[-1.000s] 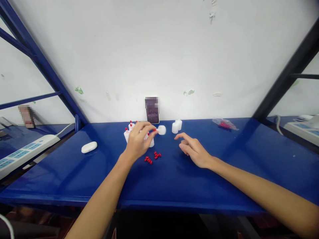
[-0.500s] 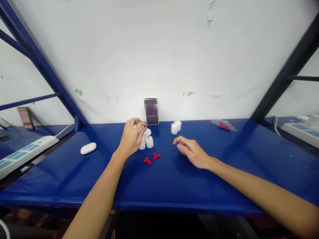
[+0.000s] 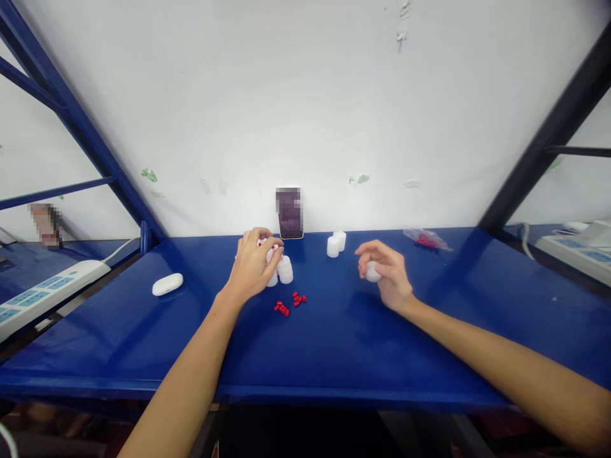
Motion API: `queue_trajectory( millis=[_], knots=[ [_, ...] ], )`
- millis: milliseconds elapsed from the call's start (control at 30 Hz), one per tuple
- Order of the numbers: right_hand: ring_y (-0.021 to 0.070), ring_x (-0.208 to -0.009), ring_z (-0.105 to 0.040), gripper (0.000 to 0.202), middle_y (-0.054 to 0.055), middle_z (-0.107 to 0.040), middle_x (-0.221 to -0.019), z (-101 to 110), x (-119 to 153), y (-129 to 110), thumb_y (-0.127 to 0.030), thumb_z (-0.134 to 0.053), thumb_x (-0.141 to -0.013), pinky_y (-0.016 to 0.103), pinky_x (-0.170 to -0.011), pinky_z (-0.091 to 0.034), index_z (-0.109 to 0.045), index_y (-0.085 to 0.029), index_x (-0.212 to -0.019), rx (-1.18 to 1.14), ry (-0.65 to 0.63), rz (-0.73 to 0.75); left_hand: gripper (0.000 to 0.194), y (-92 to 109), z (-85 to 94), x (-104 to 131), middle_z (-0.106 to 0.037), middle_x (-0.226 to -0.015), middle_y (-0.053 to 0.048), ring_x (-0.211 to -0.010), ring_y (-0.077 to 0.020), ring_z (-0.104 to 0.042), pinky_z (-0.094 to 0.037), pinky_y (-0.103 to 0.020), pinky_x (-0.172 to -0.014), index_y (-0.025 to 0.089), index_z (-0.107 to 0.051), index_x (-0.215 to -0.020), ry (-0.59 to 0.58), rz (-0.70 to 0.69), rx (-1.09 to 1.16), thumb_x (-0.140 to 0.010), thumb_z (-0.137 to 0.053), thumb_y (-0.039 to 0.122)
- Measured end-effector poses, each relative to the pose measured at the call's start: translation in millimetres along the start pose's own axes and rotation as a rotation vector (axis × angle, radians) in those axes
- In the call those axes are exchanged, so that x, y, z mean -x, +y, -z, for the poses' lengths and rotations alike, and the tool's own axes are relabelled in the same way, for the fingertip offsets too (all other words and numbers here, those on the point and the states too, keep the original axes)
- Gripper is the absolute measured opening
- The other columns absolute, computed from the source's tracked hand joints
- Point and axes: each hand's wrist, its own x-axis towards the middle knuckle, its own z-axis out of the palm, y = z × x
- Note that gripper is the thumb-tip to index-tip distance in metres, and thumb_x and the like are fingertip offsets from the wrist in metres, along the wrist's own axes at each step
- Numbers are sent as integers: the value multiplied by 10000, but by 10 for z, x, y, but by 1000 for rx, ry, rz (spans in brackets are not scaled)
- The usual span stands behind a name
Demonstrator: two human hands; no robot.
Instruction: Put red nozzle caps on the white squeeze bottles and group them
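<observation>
My left hand (image 3: 252,262) curls over a cluster of small white cylinders, its thumb and fingers bent together. White surfaces and red bits show between its fingers, but what the fingertips grip is partly hidden. One of the white cylinders (image 3: 286,271) stands just right of the thumb. Farther right, my right hand (image 3: 389,275) is raised over the table with its fingers bent around another white cylinder (image 3: 373,272). Two small groups of red pieces (image 3: 282,308) lie on the blue table in front of the cluster.
Two white cylinders (image 3: 333,246) stand together near the wall. A dark-screened phone (image 3: 290,219) leans there. A clear bag with red pieces (image 3: 426,240) lies right; a white oval case (image 3: 167,284) lies left. Power strips flank the blue table (image 3: 305,362).
My right hand has moved right and slightly up, and a white cylinder now shows in its fingers. My left hand stays at the cluster, its fingers shifted slightly.
</observation>
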Motion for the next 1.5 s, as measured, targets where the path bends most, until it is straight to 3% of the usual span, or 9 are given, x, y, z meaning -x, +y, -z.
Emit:
queue_trajectory(
  millis=[100, 233, 467, 833, 1100, 1200, 1300, 1400, 1500],
  knots=[
    [166, -617, -528, 205, -12, -557, -658, 39, -201, 90, -208, -510, -692, 301, -607, -382, -616, -199, -867, 110, 124, -75, 179, 48, 22, -10, -542, -1096, -95, -994, -234, -500, -409, -428, -906, 191, -665, -1012, 89, -13, 20, -949, -507, 247],
    [166, -701, -536, 190, -23, -518, -707, 30, -551, 273, -205, -491, -665, 299, -676, -405, -603, -211, -818, 182, 200, -170, 146, 126, 25, -16, -571, -1027, -89, -944, -219, -513, -431, -402, -857, 180, -661, -961, 178, -71, 79, -935, -519, 204],
    [188, -770, -538, 217, -7, -505, -774, -212, -981, 506, -214, -463, -667, 327, -751, -409, -564, -214, -859, 226, 170, -73, 137, 216, 4, -8, -590, -940, -70, -874, -200, -522, -439, -374, -802, 182, -653, -918, 233, -123, 135, -918, -516, 168],
    [230, -894, -504, 190, 26, -524, -864, -304, -938, 668, -166, -472, -687, 379, -882, -362, -564, -219, -845, 409, 75, 19, 153, 258, 30, -15, -606, -899, -66, -842, -199, -520, -450, -370, -795, 192, -649, -888, 225, -94, 144, -905, -497, 180],
    [217, -860, -544, 165, 18, -553, -845, -355, -774, 686, -203, -468, -724, 366, -848, -405, -559, -211, -862, 346, 31, -49, 168, 302, 61, -5, -646, -832, -63, -788, -193, -556, -469, -360, -764, 195, -649, -837, 244, -97, 207, -889, -490, 196],
    [206, -817, -578, 181, 12, -570, -818, -348, -639, 613, -207, -469, -713, 344, -785, -439, -562, -206, -868, 225, -1, -126, 201, 397, 109, -3, -636, -689, -28, -633, -149, -545, -459, -303, -668, 185, -653, -801, 133, -160, 312, -892, -475, 195],
    [196, -761, -580, 188, 8, -581, -782, -307, -467, 479, -206, -513, -682, 337, -752, -447, -583, -201, -857, -20, -63, -269, 223, 490, 160, -1, -588, -565, 8, -515, -113, -510, -408, -256, -560, 176, -682, -779, -114, -168, 393, -896, -500, 228],
    [180, -752, -566, 155, 12, -576, -801, -252, -318, 326, -198, -562, -680, 330, -746, -451, -603, -192, -829, -173, -148, -359, 171, 515, 169, 9, -563, -499, 22, -468, -114, -507, -370, -247, -510, 179, -723, -790, -375, -118, 351, -849, -605, 288],
    [174, -746, -557, 121, 19, -570, -807, -195, -231, 236, -197, -586, -682, 328, -725, -457, -602, -182, -801, -218, -182, -383, 158, 482, 123, 29, -613, -528, -6, -487, -147, -544, -364, -263, -501, 186, -753, -788, -515, -102, 251, -773, -690, 331]
  ],
)
